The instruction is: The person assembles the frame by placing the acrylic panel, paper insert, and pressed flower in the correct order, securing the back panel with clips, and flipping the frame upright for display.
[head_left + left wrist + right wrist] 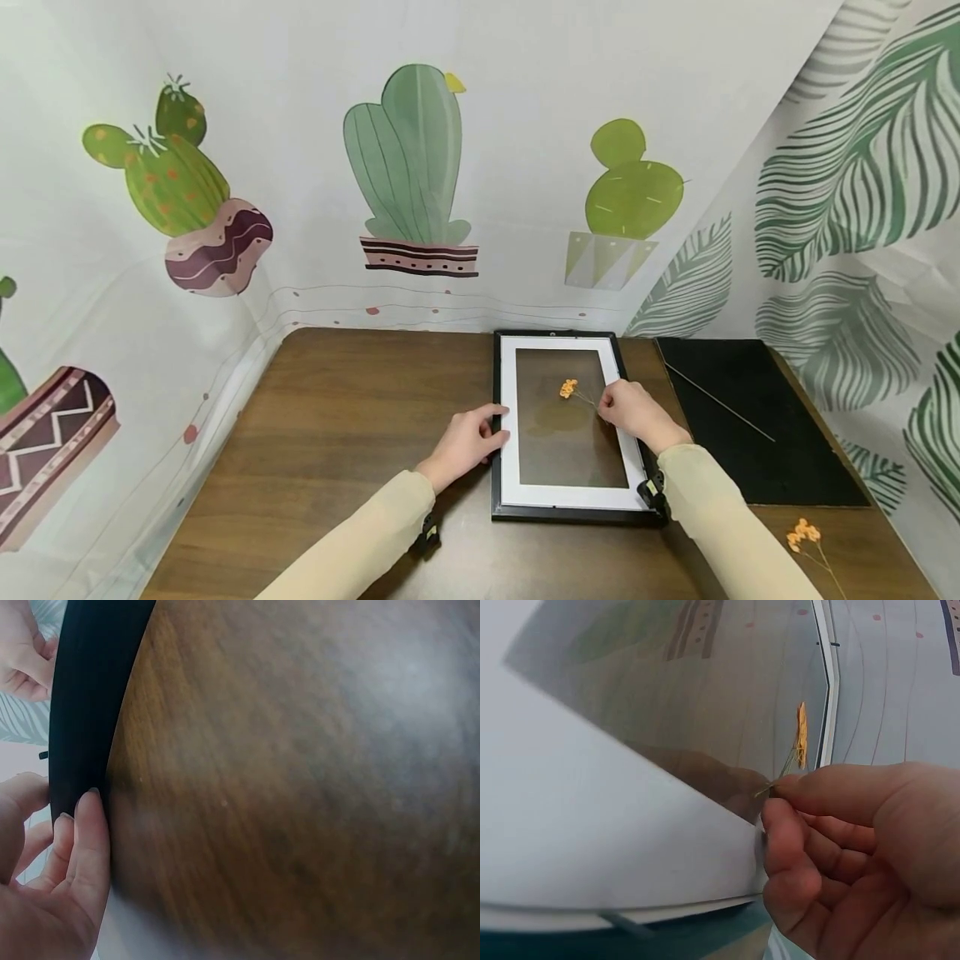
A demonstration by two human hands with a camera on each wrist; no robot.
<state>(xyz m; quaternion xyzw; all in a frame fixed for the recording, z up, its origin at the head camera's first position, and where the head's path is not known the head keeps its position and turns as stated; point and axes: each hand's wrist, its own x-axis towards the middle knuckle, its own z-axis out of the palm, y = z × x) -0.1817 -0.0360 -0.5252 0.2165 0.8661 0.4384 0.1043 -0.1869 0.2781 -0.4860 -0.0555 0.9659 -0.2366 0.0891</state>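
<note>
A black picture frame [577, 515] with a white mat [562, 497] around a glassy, see-through middle lies on the wooden table. My left hand [463, 443] holds the frame's left edge, thumb and index finger on top. In the left wrist view, other fingers [91, 840] lie against the black outer side. Over the frame's right part, my right hand [636, 410] pinches the thin stem of a small dried orange flower [568, 388] between thumb and fingertips. Its blossom [802, 735] points away from the hand, over the pane; whether it touches the pane I cannot tell.
A black backing board [780, 450] lies right of the frame, with a thin metal-looking stick [720, 400] on it. Another orange flower sprig [804, 533] lies at the near right. Bare wooden table [360, 400] extends left. A cactus-print cloth [517, 167] hangs behind.
</note>
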